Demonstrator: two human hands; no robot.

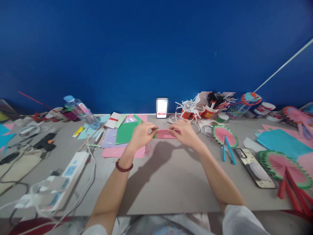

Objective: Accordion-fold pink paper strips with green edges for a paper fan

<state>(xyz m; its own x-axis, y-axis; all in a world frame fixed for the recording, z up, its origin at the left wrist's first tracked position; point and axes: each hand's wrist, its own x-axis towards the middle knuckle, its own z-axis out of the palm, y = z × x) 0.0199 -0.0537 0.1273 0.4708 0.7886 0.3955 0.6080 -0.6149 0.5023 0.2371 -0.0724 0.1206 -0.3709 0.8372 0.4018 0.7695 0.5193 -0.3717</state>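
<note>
Between my two hands is a narrow strip of pink paper (166,134), held level just above the grey table. My left hand (144,134) pinches its left end, where a bit of green shows at the edge. Thumb and fingers of my right hand (184,133) close on the right end. A stack of coloured paper lies beside my left hand, with a green sheet (127,132) on top and a pink sheet (123,152) below. Behind the strip a phone (161,108) stands upright against the blue wall.
Left are a power strip (68,179) with cables, a glue gun (45,142) and a tilted bottle (81,111). Right are watermelon-patterned paper fans (225,135), a phone (255,168) with a white mouse on it, blue paper (285,142) and a red cup (209,112) of tools.
</note>
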